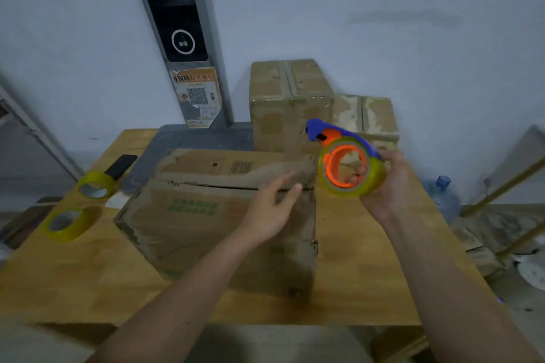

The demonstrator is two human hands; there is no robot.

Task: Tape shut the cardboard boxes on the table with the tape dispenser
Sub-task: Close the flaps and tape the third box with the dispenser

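A large worn cardboard box point(191, 215) lies on the wooden table point(368, 274), its top flaps closed with a dark seam running across. My left hand point(271, 209) hovers over the box's right end near the seam, fingers straight. My right hand point(389, 183) grips a blue and orange tape dispenser point(345, 162) loaded with a yellowish tape roll, held in the air just right of the box's far corner. Two more boxes stand at the back: a tall one point(289, 103) with tape along its top seam and a lower one point(371, 118) behind the dispenser.
Two loose yellow tape rolls point(95, 184) point(69, 222) lie at the table's left edge. A black phone point(121, 166) and a grey mat point(194, 141) sit behind the box. A water bottle point(442, 194) and clutter stand on the floor to the right.
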